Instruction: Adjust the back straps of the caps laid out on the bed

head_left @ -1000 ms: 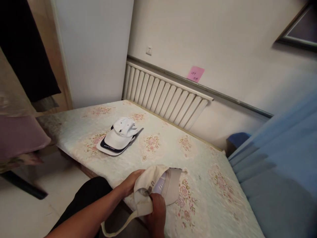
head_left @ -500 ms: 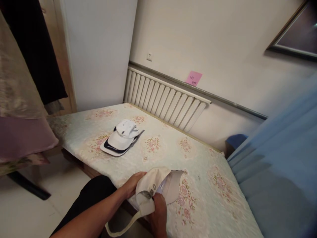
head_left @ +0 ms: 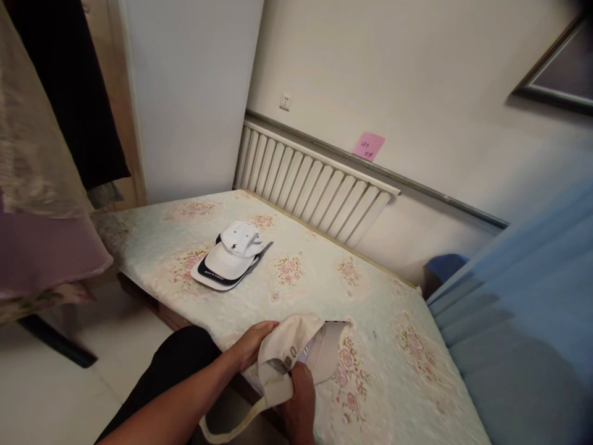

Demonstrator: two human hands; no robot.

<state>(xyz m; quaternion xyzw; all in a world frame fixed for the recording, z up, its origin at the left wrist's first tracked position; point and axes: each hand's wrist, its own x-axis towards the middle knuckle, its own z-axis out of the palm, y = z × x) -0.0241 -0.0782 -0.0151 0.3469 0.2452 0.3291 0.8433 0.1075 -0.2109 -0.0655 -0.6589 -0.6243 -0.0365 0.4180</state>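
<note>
A cream baseball cap is held above the near edge of the floral bed cover, its inside turned partly toward me. My left hand grips the crown from the left; some of its fingers are hidden behind the fabric. At the cap's lower rim, my right hand is closed on the edge near the back strap. The loose strap hangs down to the left. Farther off on the bed lies a stack of caps, a white one on top with a dark brim and a white brim beneath.
Behind the bed a white radiator runs along the wall, with a pink note above it. A blue curtain hangs at the right. Clothes hang at the left, beside a white cabinet side.
The view has shifted slightly, so the scene sits a little farther right. Both hands keep their hold on the cream cap, in nearly the same pose.
</note>
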